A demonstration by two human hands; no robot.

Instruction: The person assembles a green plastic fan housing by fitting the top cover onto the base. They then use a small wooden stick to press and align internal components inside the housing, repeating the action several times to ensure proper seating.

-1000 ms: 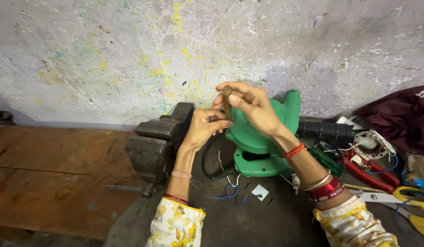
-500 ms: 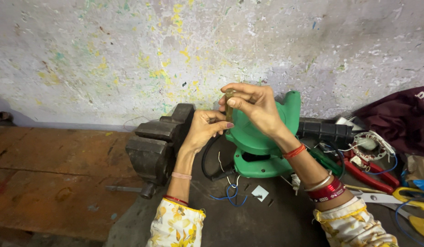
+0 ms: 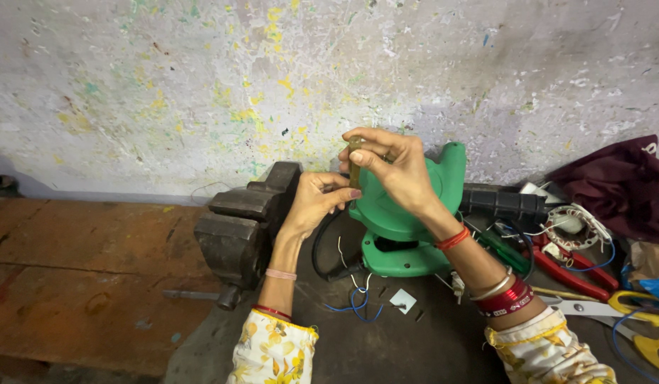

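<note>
The right hand (image 3: 393, 167) was raised in front of the wall, its thumb and fingers closed around the upper end of a small brownish cylindrical part (image 3: 355, 165) that stood roughly upright; what exactly the part was could not be made out. The left hand (image 3: 316, 200) came up from below, its fingertips pinched on the lower end of the same part, so both hands gripped it between them, above the worktop (image 3: 386, 348). Directly behind the hands sat a green plastic blower housing (image 3: 415, 227) with a black cord (image 3: 322, 249) looping out beside it. To the left of the left hand stood a dark iron bench vise (image 3: 240, 220), just beside the housing. Below the wrists lay thin blue and white wires (image 3: 354, 302) and a small white square scrap (image 3: 402, 300). To the right were red-handled pliers (image 3: 567, 274), yellow-handled scissors (image 3: 631, 313), a wound copper coil assembly (image 3: 575, 226) and a maroon cloth (image 3: 621, 185). Behind everything rose a paint-spattered wall (image 3: 201, 85).
</note>
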